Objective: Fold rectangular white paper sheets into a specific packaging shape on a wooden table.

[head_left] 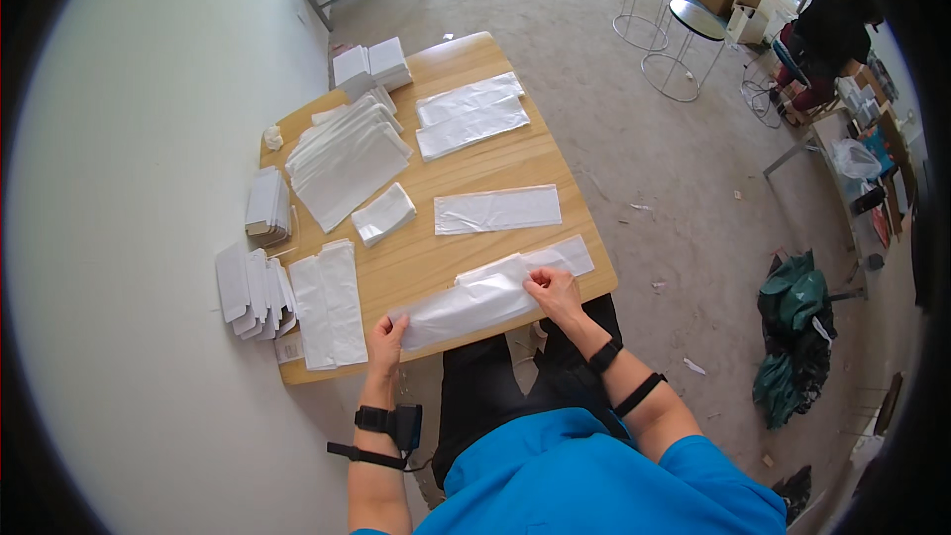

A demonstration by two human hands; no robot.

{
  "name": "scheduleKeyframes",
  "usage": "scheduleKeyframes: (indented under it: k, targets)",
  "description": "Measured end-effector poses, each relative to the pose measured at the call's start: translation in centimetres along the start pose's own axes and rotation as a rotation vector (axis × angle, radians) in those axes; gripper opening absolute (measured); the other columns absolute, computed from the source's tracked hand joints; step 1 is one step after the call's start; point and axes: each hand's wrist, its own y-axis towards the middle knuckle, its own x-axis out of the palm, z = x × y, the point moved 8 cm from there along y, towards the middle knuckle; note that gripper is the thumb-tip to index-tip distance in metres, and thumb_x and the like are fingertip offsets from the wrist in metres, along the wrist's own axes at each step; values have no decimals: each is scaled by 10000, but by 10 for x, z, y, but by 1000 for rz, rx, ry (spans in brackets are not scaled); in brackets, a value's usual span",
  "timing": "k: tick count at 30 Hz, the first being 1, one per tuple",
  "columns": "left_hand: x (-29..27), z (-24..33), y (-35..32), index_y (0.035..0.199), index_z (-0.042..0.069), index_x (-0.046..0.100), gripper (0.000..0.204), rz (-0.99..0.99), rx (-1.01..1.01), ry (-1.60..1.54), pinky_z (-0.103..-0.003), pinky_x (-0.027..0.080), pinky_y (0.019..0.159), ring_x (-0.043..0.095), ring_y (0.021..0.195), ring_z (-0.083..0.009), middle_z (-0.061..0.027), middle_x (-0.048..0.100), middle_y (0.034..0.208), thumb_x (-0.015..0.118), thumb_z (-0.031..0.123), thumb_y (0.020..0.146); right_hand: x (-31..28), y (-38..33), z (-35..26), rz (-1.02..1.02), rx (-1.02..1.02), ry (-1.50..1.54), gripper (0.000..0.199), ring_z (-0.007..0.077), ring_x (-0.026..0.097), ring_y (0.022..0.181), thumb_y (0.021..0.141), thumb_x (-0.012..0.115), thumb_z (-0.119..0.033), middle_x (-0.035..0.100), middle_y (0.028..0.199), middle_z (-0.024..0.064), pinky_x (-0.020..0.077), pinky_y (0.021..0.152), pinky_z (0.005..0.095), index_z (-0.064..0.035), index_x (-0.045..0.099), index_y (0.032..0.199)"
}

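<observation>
At the near edge of the wooden table (416, 258) lies a long clear plastic bag (466, 302) with a white sheet partly inside it. My left hand (386, 337) pinches the bag's left end. My right hand (552, 289) grips the bag further right, where the white sheet (565, 256) sticks out of its mouth. Both forearms come up from the lower edge.
On the table: a flat bag (497, 209) in the middle, a small folded white stack (383, 213), a fanned pile of bags (347, 159), two bags (471, 114) at the far end, white boxes (371, 64), sheets (329, 302) at the left. Flat white cartons (253, 289) overhang the left edge. A person (832, 30) sits at the far right.
</observation>
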Motion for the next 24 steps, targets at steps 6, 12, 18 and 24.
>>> scheduleKeyframes:
  k: [6, 12, 18, 24]
  targets:
    - [4, 8, 27, 974, -12, 675, 201, 110, 78, 99, -227, 436, 671, 535, 740, -61, 12, 644, 846, 647, 172, 900, 2, 17, 5, 53, 69, -130, 248, 190, 668, 683, 739, 725, -252, 706, 760, 100, 522, 654, 315, -29, 712, 844]
    - [2, -3, 42, 972, -18, 673, 190, 109, 42, 134, -226, 438, 668, 535, 736, -67, 8, 640, 844, 649, 153, 893, 11, 25, 16, 0, 130, -8, 230, 235, 671, 706, 710, 708, -239, 696, 759, 96, 525, 682, 342, -52, 693, 844]
    - [1, -13, 48, 967, 12, 672, 171, 86, 5, 128, -229, 423, 669, 535, 742, -72, 15, 640, 863, 651, 165, 892, 7, 32, 16, 104, 60, -127, 237, 174, 651, 654, 681, 759, -235, 681, 711, 65, 519, 632, 301, -44, 682, 800]
    - [0, -20, 52, 954, 21, 665, 179, 83, -45, 228, -228, 375, 591, 494, 691, -62, 32, 616, 825, 659, 188, 889, 8, 32, 21, 100, 87, -158, 237, 178, 650, 651, 661, 771, -237, 676, 702, 68, 521, 632, 305, -52, 670, 771]
